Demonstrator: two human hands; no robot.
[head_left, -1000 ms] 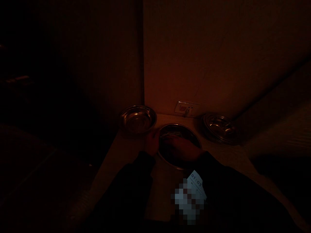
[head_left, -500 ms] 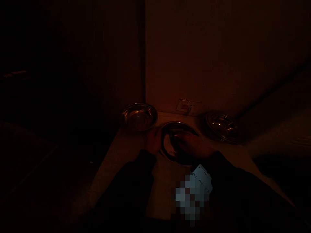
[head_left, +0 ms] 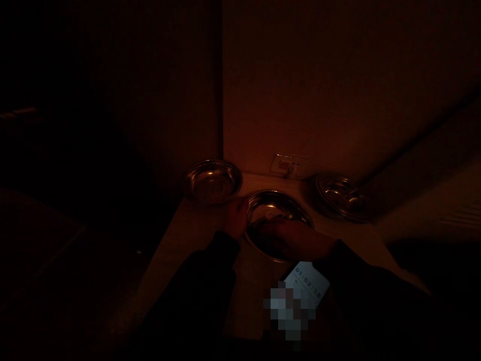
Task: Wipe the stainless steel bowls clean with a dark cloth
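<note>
The scene is very dark. A shiny round metal bowl [head_left: 269,191] sits at the middle of a small wooden table. My left hand [head_left: 236,219] grips its left rim, with the fingers mostly lost in shadow. Over the inside of this bowl lies my right hand [head_left: 291,238], knuckles up and fingers bent down into it. Something dark is under those fingers, but I cannot make out what it is. Below the right wrist a lit phone screen [head_left: 307,282] shows a running timer, partly blurred out.
Another metal bowl [head_left: 213,163] stands at the table's back left corner. Stacked metal dishes [head_left: 340,216] are at the back right. A wall socket [head_left: 290,164] with a plug is on the wall behind. The wooden tabletop [head_left: 180,235] ends at a dark drop on the left.
My right hand has moved down and slightly left inside the bowl, uncovering more of its shiny far side. My left hand has stayed at the rim. More of the phone's timer shows.
</note>
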